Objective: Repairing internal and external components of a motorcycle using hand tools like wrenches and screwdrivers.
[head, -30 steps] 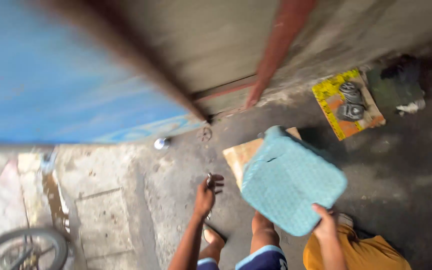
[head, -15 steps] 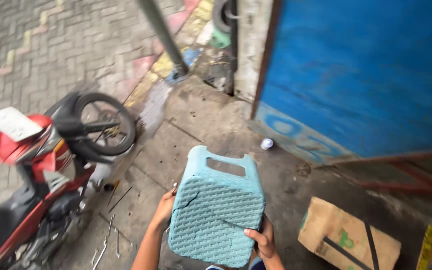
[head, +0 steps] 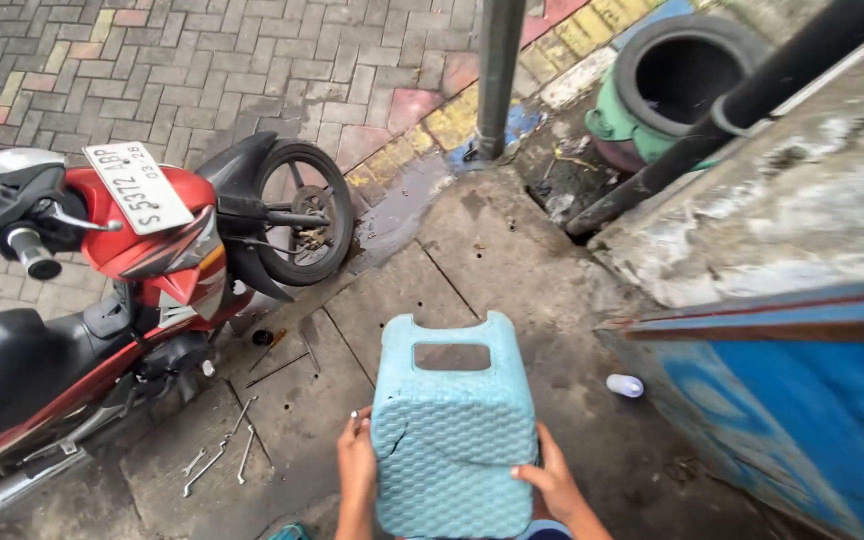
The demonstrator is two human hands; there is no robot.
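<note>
A light teal plastic stool point(head: 454, 430), with a woven-pattern surface and a rectangular handle slot near its far edge, is held low in the centre of the view, above a concrete floor point(head: 472, 260). The left hand point(head: 356, 470) presses flat against the stool's left side, fingers pointing away from the body and closed against the plastic. The right hand point(head: 552, 485) clamps the stool's near right corner, thumb lying on the patterned face and fingers wrapped beneath, out of sight. Both forearms enter from the bottom edge of the frame.

On the floor to the left of the stool lie several wrenches point(head: 220, 455) and a screwdriver point(head: 270, 348), loosely scattered. Beyond them stands a red motorcycle point(head: 142, 260), its front wheel point(head: 302, 212) turned toward the stool and its black seat at the left edge.

To the right, a small white bottle point(head: 625, 385) lies at the foot of a blue panel point(head: 802, 410), well apart from the stool. Farther off, a grey pole point(head: 500, 75) rises from the pavement edge, with a black tyre point(head: 687, 65) resting on a green container near it. Patterned brick paving point(head: 252, 70) fills the upper left.
</note>
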